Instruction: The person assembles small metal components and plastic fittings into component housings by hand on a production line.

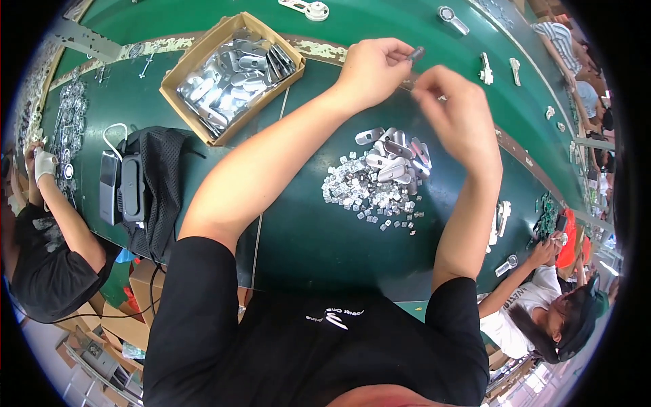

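Observation:
My left hand [377, 73] reaches across the far side of the table, its fingers pinching a small dark-grey part [417, 53] whose exact kind I cannot make out. Just right of it my right hand [461, 112] hangs with curled fingers, smeared by motion, so whether it holds anything is unclear. Between my forearms lies a heap of oblong silver metal covers [393, 169]. Against its near left side spreads a pile of tiny square shiny pieces [358, 192].
A cardboard box [182, 70] of silver metal covers stands at the far left. A black mesh bag [161, 193] with a grey power bank [109, 187] lies left. White handheld parts [485, 69] rest on the green belt [386, 20] beyond. Co-workers sit at both sides.

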Demonstrator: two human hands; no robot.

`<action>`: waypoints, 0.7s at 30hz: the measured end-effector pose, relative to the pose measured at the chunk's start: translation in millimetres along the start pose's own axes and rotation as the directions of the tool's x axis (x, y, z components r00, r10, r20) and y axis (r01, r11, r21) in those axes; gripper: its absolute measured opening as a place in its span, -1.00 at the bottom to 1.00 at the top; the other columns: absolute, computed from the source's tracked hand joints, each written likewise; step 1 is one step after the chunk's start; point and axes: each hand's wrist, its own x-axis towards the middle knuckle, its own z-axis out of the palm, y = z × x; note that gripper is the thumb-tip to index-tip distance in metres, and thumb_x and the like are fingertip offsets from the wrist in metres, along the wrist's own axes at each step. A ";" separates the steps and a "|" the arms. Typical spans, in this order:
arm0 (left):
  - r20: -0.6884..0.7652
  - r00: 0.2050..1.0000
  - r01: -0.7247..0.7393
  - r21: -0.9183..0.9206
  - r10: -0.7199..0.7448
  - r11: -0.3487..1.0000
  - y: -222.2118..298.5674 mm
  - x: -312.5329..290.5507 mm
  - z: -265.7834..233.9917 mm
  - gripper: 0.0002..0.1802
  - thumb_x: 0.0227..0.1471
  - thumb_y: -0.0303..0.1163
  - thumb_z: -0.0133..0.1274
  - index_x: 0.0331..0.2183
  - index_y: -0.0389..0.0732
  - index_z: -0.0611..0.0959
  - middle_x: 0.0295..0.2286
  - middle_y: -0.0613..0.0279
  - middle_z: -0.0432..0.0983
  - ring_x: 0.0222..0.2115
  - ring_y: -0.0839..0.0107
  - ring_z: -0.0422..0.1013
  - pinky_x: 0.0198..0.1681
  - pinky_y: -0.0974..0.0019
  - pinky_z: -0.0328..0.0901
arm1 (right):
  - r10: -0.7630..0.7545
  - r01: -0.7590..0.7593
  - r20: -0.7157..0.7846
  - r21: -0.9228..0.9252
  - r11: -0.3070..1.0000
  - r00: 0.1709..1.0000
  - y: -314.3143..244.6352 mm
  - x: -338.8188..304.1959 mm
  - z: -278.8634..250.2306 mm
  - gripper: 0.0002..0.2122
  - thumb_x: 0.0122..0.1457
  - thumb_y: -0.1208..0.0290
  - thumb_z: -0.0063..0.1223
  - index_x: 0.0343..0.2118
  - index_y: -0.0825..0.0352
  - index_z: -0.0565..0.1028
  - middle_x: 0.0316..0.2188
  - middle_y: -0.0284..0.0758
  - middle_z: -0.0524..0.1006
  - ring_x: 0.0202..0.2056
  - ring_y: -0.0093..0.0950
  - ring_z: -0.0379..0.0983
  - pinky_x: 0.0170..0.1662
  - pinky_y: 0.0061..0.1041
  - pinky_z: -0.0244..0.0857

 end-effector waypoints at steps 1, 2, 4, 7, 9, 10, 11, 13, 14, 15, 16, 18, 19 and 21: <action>0.003 1.000 -0.002 -0.002 0.002 1.000 2.4 -0.8 -0.1 -0.72 0.18 -0.44 0.20 -0.08 -0.32 0.73 -0.27 0.18 0.74 -0.31 0.52 0.64 -0.19 0.40 0.51 | 0.048 -0.049 -0.046 -0.024 0.998 0.998 10.2 1.8 0.5 -0.91 0.17 0.53 0.19 -0.31 0.41 0.55 -0.44 -0.11 0.60 -0.41 -0.16 0.57 -0.29 -0.26 0.43; 0.042 0.999 -0.016 0.050 0.014 0.999 4.6 -2.7 -0.3 -0.72 0.18 -0.44 0.19 -0.08 -0.31 0.73 -0.27 0.18 0.74 -0.30 0.51 0.63 -0.18 0.40 0.51 | 0.095 -0.100 -0.094 -0.046 0.994 0.991 18.3 3.4 1.5 -0.91 0.19 0.52 0.18 -0.31 0.42 0.54 -0.45 -0.11 0.60 -0.43 -0.18 0.57 -0.30 -0.27 0.43; 0.065 0.992 -0.114 0.127 0.107 0.985 4.8 -4.1 0.6 -0.71 0.21 -0.44 0.16 -0.05 -0.32 0.72 -0.27 0.17 0.73 -0.27 0.52 0.62 -0.14 0.39 0.50 | 0.120 -0.125 -0.093 -0.054 0.991 0.988 26.2 7.1 4.5 -0.90 0.21 0.51 0.19 -0.30 0.44 0.56 -0.46 -0.12 0.62 -0.46 -0.27 0.59 -0.31 -0.34 0.44; 0.080 0.992 -0.099 0.049 0.095 0.994 -0.1 -5.0 2.0 -0.75 0.21 -0.48 0.16 -0.08 -0.34 0.71 -0.27 0.17 0.72 -0.26 0.51 0.62 -0.13 0.40 0.50 | 0.151 -0.144 -0.118 0.062 0.988 0.982 33.0 11.7 13.4 -0.88 0.20 0.49 0.22 -0.28 0.44 0.60 -0.45 -0.17 0.65 -0.44 -0.41 0.61 -0.31 -0.44 0.45; 0.069 0.995 -0.072 -0.023 0.074 0.997 -0.6 -4.3 2.2 -0.77 0.21 -0.50 0.16 -0.09 -0.35 0.69 -0.28 0.17 0.72 -0.25 0.50 0.62 -0.13 0.41 0.50 | 0.284 -0.243 -0.185 0.213 0.946 0.941 36.5 14.2 21.8 -0.85 0.20 0.45 0.26 -0.26 0.44 0.63 -0.42 -0.25 0.68 -0.39 -0.50 0.62 -0.28 -0.50 0.46; 0.060 0.997 -0.043 -0.096 0.049 0.994 0.2 -4.0 2.0 -0.79 0.21 -0.52 0.16 -0.11 -0.36 0.68 -0.28 0.17 0.71 -0.25 0.50 0.62 -0.13 0.42 0.49 | 0.283 -0.243 -0.189 0.212 0.947 0.940 39.5 15.3 27.1 -0.85 0.20 0.45 0.26 -0.26 0.44 0.63 -0.42 -0.25 0.68 -0.39 -0.50 0.62 -0.28 -0.50 0.46; 0.061 0.997 -0.046 -0.096 0.052 0.994 1.1 -3.4 1.7 -0.79 0.21 -0.52 0.16 -0.11 -0.36 0.68 -0.28 0.17 0.71 -0.25 0.50 0.62 -0.13 0.42 0.49 | 0.302 -0.231 -0.241 0.282 0.931 0.922 43.2 16.6 33.5 -0.84 0.20 0.44 0.27 -0.26 0.43 0.64 -0.41 -0.26 0.68 -0.38 -0.51 0.62 -0.28 -0.51 0.47; 0.067 0.998 0.014 -0.196 0.000 0.980 1.8 -3.1 0.3 -0.80 0.20 -0.55 0.17 -0.11 -0.37 0.64 -0.26 0.13 0.71 -0.22 0.49 0.61 -0.12 0.43 0.49 | 0.322 -0.213 -0.292 0.349 0.913 0.901 49.7 18.8 45.0 -0.84 0.20 0.42 0.28 -0.26 0.43 0.64 -0.40 -0.27 0.68 -0.37 -0.52 0.61 -0.27 -0.51 0.47; 0.066 0.998 0.012 -0.195 0.001 0.981 1.6 -2.8 -0.7 -0.80 0.20 -0.55 0.17 -0.11 -0.37 0.64 -0.26 0.13 0.71 -0.22 0.49 0.61 -0.12 0.43 0.49 | 0.305 -0.186 -0.320 0.353 0.917 0.897 52.4 19.6 50.5 -0.84 0.20 0.42 0.29 -0.27 0.42 0.65 -0.38 -0.28 0.68 -0.36 -0.51 0.61 -0.26 -0.51 0.47; 0.067 0.998 0.015 -0.197 -0.002 0.980 1.4 -2.5 -1.7 -0.78 0.21 -0.55 0.18 -0.10 -0.38 0.62 -0.25 0.11 0.71 -0.21 0.49 0.61 -0.11 0.42 0.49 | 0.288 -0.159 -0.348 0.356 0.921 0.892 54.4 20.3 55.1 -0.85 0.20 0.42 0.30 -0.28 0.42 0.65 -0.36 -0.28 0.68 -0.35 -0.51 0.61 -0.25 -0.50 0.48; 0.067 0.998 0.019 -0.197 -0.006 0.980 1.5 -2.1 -2.9 -0.76 0.21 -0.55 0.18 -0.09 -0.39 0.60 -0.23 0.10 0.71 -0.20 0.50 0.61 -0.11 0.42 0.49 | 0.314 -0.157 -0.337 0.420 0.894 0.887 54.1 21.3 58.7 -0.86 0.22 0.45 0.30 -0.28 0.42 0.63 -0.34 -0.28 0.67 -0.35 -0.53 0.60 -0.29 -0.54 0.48; 0.079 0.997 0.031 -0.208 -0.015 0.978 1.7 -2.6 -4.6 -0.76 0.21 -0.55 0.18 -0.08 -0.39 0.60 -0.22 0.08 0.71 -0.20 0.49 0.61 -0.10 0.41 0.50 | 0.383 -0.181 -0.302 0.529 0.829 0.873 50.3 22.2 61.0 -0.87 0.23 0.47 0.29 -0.25 0.43 0.62 -0.33 -0.29 0.66 -0.35 -0.55 0.59 -0.30 -0.56 0.49; 0.092 0.995 0.044 -0.219 -0.024 0.975 4.2 -3.1 -5.2 -0.75 0.21 -0.54 0.19 -0.08 -0.39 0.59 -0.20 0.07 0.71 -0.20 0.47 0.61 -0.09 0.40 0.50 | 0.447 -0.202 -0.258 0.629 0.750 0.857 47.9 22.7 61.0 -0.86 0.25 0.48 0.29 -0.22 0.43 0.60 -0.32 -0.30 0.65 -0.35 -0.57 0.58 -0.32 -0.59 0.49; 0.117 0.993 0.060 -0.263 -0.029 0.963 9.2 -6.2 -3.6 -0.75 0.22 -0.53 0.19 -0.08 -0.39 0.58 -0.20 0.05 0.71 -0.20 0.46 0.61 -0.07 0.38 0.50 | 0.501 -0.233 -0.219 0.686 0.689 0.837 47.0 22.9 61.8 -0.86 0.27 0.50 0.27 -0.19 0.43 0.58 -0.30 -0.30 0.64 -0.35 -0.59 0.57 -0.34 -0.62 0.50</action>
